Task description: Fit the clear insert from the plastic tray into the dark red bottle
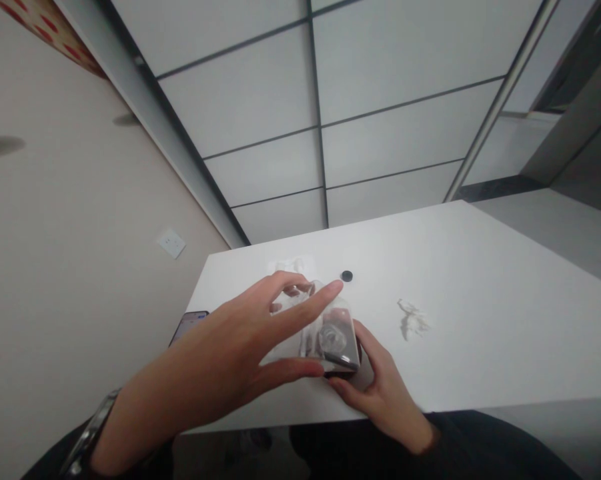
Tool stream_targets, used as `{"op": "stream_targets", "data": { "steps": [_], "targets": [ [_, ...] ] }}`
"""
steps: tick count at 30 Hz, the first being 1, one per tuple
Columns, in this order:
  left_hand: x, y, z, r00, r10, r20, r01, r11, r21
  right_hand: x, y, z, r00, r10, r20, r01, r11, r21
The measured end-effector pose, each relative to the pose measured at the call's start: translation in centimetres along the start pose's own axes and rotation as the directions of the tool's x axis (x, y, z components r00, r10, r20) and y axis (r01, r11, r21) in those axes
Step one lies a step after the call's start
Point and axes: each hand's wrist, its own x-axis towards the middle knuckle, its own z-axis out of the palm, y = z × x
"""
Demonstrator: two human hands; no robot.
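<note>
The panelled partition (pixel 380 100) fills the upper field of view: pale rectangular panels divided by dark seams. Below it lies the white counter (pixel 480 320), with its near edge just above the person's lap. A beige wall on the left carries a white socket plate (pixel 171 243).

The left hand (pixel 220 360) is the largest item over the counter. Its fingers are spread, with the index finger extended across the far edge of the clear plastic cover (pixel 310 333) and the thumb lying along the near edge. It cannot be told from this view whether the left grip actually clamps the cover or only rests against it. A wristwatch (pixel 93 427) sits on the left wrist.

The right hand (pixel 385 393) approaches from the lower right, out of a dark sleeve (pixel 480 447). Its grip is closed on the right end of the dark object (pixel 343 333), with the thumb on the near side and the fingers wrapped behind.

The clear plastic cover and the dark object touch each other and are located between the two hands, at the near edge of the counter.

A phone (pixel 187 325) lies at the left edge of the counter and is partly hidden by the left hand. A white crumpled scrap (pixel 413 319) lies to the right of the hands, apart from them. A small black disc (pixel 347 275) rests on the counter just beyond the left index fingertip.
</note>
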Motion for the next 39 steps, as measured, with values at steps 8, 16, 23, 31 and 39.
{"op": "stream_targets", "data": {
  "steps": [8, 16, 23, 31, 39],
  "targets": [
    [0.5, 0.2, -0.2, 1.0, 0.006, 0.014, -0.006, 1.0, -0.024, 0.0, -0.1, -0.1, 0.999, 0.042, 0.007, -0.042, 0.999, 0.003],
    [1.0, 0.3, -0.4, 0.999, 0.019, 0.051, -0.02, 1.0, 0.017, -0.1, -0.1, -0.1, 0.999, 0.05, 0.006, -0.05, 0.999, 0.005],
    [1.2, 0.5, -0.4, 0.998, 0.024, 0.05, -0.026, 0.999, 0.039, 0.0, -0.2, -0.1, 0.998, 0.065, 0.01, -0.065, 0.998, 0.02],
    [1.6, 0.6, -0.4, 0.998, 0.027, 0.052, -0.028, 0.999, 0.033, 0.1, -0.3, -0.2, 0.998, 0.069, 0.013, -0.069, 0.997, 0.025],
    [1.8, 0.7, -0.5, 0.998, 0.048, 0.045, -0.05, 0.998, 0.041, 0.4, -0.7, -0.2, 0.997, 0.078, -0.002, -0.078, 0.996, 0.041]
  ]
}}
